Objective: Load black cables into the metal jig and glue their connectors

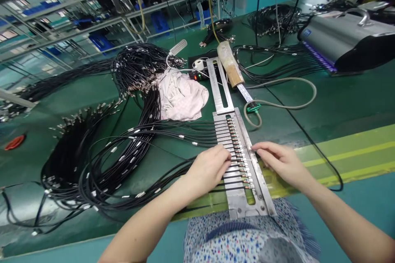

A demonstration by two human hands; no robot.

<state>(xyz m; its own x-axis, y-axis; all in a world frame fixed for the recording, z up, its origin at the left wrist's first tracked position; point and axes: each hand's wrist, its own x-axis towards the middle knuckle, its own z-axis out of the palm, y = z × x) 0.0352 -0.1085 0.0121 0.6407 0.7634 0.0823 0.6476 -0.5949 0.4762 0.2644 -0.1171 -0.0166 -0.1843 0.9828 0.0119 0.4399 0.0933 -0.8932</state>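
Note:
A slotted metal fixture (233, 207) lies at the table's front edge, pointing away from me. Black cables (203, 133) run onto it from the left in a row, their small metal connectors (236, 139) lined up along its raised bar (251, 154). My left hand (211, 166) is closed over the middle of the row, its curled fingers on a cable near the connector; the fingertips are partly hidden. At the right side of the bar, my right hand (282, 162) has thumb and index finger pinched together; whatever is between them is too small to make out.
Coiled cable bundles (135, 65) and a pale cloth (182, 96) lie left of a second metal plate (219, 86). Behind it are a taped, wood-ended tool (230, 63) and a grey cord (311, 90). A silver machine with purple light (342, 33) stands at back right.

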